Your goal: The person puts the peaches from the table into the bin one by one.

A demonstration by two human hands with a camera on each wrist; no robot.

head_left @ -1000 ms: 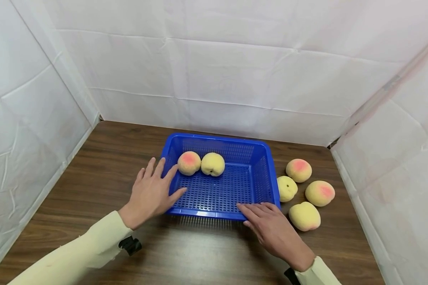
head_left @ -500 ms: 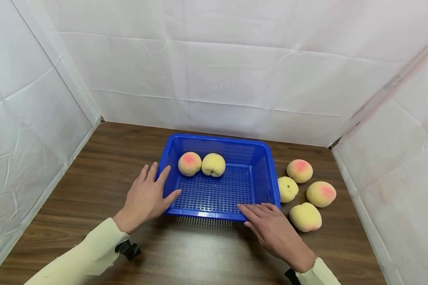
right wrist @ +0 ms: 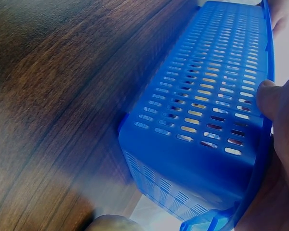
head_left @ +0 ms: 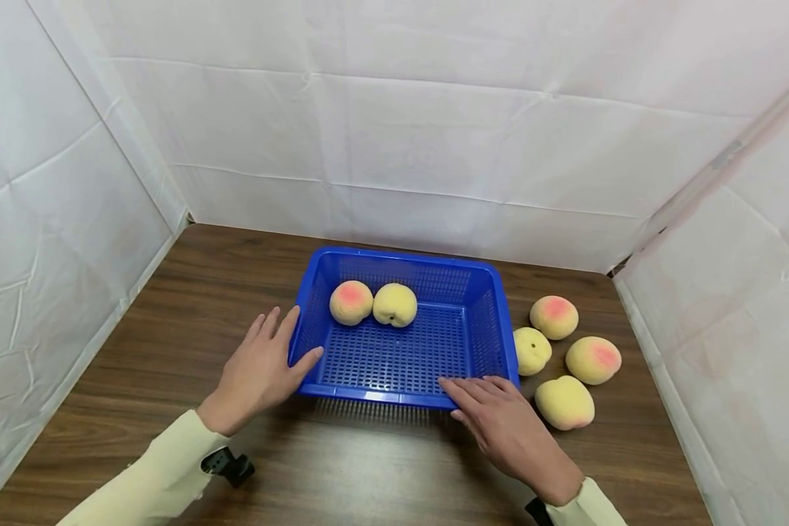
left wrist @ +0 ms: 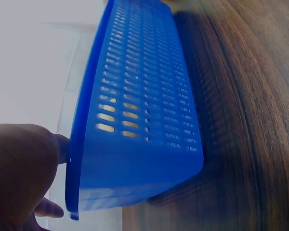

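Note:
A blue mesh basket [head_left: 394, 398] stands on the wooden table, with a red-topped peach [head_left: 351, 303] and a yellow peach [head_left: 395, 305] side by side near its back left. My left hand [head_left: 258, 371] is at the basket's left rim, fingers spread and relaxed, holding nothing. At the front right corner, my right hand [head_left: 509, 427] rests over the rim with straight fingers; its thumb lies against the outer front wall in the right wrist view. The left wrist view has the left hand [left wrist: 21, 168] beside the rim of the basket [left wrist: 130, 168].
Right of the basket lie several peaches: a yellow one [head_left: 532, 351] next to its wall, a red-topped one [head_left: 554, 317] behind, another [head_left: 593, 360] farther right and one [head_left: 565, 402] in front. White sheeting [head_left: 408, 139] stands behind the table [head_left: 125, 365] and at both sides.
My left hand has drawn back left and toward me, from over the basket's inside to its left rim. The right hand stays at the front right corner, and the peaches keep their places.

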